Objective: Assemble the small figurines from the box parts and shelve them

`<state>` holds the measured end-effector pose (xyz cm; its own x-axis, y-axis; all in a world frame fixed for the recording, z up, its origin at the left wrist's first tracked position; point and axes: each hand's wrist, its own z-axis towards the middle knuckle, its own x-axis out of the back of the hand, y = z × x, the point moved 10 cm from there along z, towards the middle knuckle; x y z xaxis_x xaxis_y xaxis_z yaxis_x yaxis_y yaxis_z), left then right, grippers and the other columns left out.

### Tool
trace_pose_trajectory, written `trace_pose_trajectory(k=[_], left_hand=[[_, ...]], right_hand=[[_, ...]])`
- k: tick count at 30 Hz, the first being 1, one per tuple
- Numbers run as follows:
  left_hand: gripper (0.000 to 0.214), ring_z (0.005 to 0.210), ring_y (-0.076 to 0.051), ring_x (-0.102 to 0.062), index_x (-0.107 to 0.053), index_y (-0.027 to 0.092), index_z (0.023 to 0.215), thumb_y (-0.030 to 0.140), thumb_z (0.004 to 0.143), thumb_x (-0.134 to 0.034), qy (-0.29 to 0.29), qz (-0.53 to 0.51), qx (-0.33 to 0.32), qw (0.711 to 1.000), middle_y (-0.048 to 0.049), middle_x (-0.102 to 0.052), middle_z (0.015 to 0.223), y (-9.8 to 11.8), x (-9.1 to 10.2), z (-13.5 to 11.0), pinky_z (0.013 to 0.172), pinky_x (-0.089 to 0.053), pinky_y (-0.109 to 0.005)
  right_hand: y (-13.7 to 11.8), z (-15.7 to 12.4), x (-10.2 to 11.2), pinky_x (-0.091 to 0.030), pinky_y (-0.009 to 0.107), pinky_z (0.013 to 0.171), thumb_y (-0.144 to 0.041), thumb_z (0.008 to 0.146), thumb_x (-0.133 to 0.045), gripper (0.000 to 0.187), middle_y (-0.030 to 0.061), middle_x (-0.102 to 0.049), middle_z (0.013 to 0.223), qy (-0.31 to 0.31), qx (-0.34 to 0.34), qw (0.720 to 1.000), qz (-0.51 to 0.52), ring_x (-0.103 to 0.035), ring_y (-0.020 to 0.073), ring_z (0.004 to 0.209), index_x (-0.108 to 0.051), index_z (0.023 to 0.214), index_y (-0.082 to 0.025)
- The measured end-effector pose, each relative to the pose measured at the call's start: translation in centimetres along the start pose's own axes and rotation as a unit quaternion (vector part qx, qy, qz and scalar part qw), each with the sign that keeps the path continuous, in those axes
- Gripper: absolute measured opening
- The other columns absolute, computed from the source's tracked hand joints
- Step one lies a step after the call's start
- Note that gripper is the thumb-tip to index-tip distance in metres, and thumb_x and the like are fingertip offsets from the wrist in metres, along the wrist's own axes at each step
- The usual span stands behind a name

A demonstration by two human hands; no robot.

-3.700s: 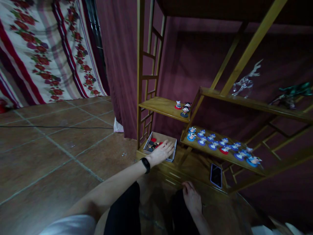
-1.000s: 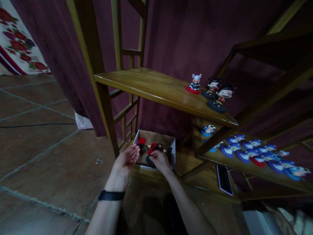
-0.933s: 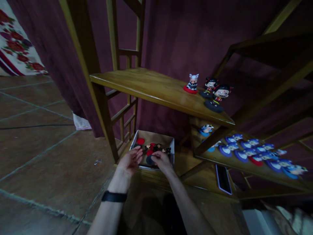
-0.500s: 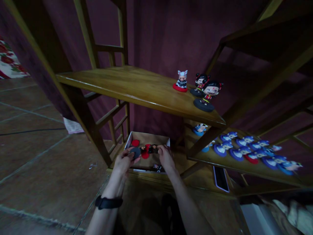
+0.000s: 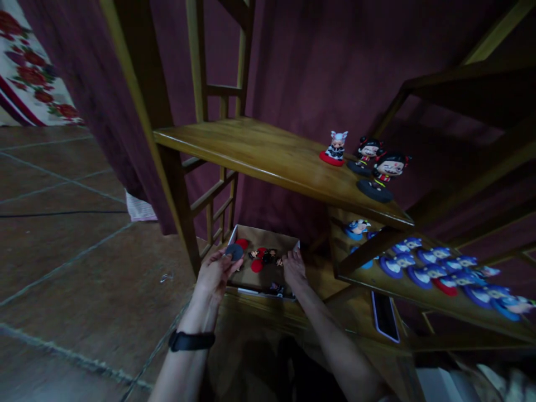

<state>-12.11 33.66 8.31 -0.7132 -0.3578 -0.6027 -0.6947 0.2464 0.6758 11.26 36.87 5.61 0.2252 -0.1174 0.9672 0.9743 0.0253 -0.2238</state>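
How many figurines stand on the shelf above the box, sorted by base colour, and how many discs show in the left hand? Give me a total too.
Red-based figurine: 1
Dark-based figurines: 2
Grey disc showing in the left hand: 1
Total: 4

Grey disc moved from right hand to left hand; right hand farther right over box

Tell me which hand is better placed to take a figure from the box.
Probably the right hand: it is right beside a figure in the box, while the left hand is occupied holding a grey disc.
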Motion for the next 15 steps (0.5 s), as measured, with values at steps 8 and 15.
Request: trace_pose_trajectory(k=[8, 15], left_hand=[[0.024, 0.072, -0.021, -0.068, -0.055, 0.012, 0.094, -0.002, 0.076, -0.048, -0.055, 0.012, 0.106, 0.993, -0.0121, -0.067, 0.084, -3.2, -0.9, -0.9, 0.059, -0.057, -0.027], [0.026, 0.071, -0.021, -0.069, -0.054, 0.012, 0.099, 0.0, 0.077, -0.049, -0.062, 0.005, 0.113, 0.992, -0.0132, -0.067, 0.087, -4.3, -1.7, -0.9, 0.06, -0.058, -0.027]], right_hand=[[-3.0, -4.9, 1.0, -0.052, 0.032, 0.082, -0.027, 0.077, -0.057, 0.036, 0.0047, -0.063, 0.106, -0.106, -0.119, 0.641, 0.75, -0.062, 0.0155, 0.093, -0.054, 0.112, -0.021], [-5.5, -5.6, 1.2, -0.055, 0.025, 0.08, -0.009, 0.07, -0.059, 0.019, 0.0052, -0.068, 0.098, -0.133, -0.168, 0.432, 0.876, -0.059, 0.0175, 0.104, -0.063, 0.088, -0.014]])
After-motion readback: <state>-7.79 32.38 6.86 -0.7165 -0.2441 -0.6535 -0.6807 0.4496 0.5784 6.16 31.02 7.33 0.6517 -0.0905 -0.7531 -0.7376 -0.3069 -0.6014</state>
